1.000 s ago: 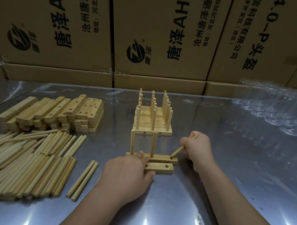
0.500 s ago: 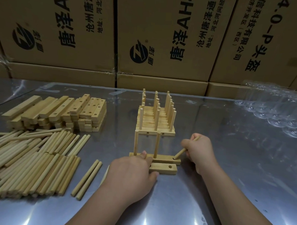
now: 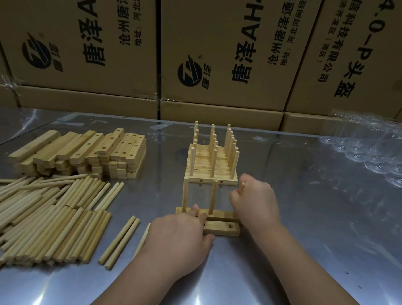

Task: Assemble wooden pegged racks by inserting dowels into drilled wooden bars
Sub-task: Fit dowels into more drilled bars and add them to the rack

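Just in front of the stack of finished racks (image 3: 212,162), a drilled bar (image 3: 222,215) lies on the bench (image 3: 319,226) with two dowels (image 3: 184,193) upright in it. The right hand (image 3: 255,201) curls its fingers round a third dowel (image 3: 242,186) at the bar's right end, while the left hand (image 3: 180,241) presses the bar down, fingers relaxed.

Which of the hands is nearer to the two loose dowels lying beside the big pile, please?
Left. The left hand sits just right of the two loose dowels; the right hand is farther right, gripping a dowel.
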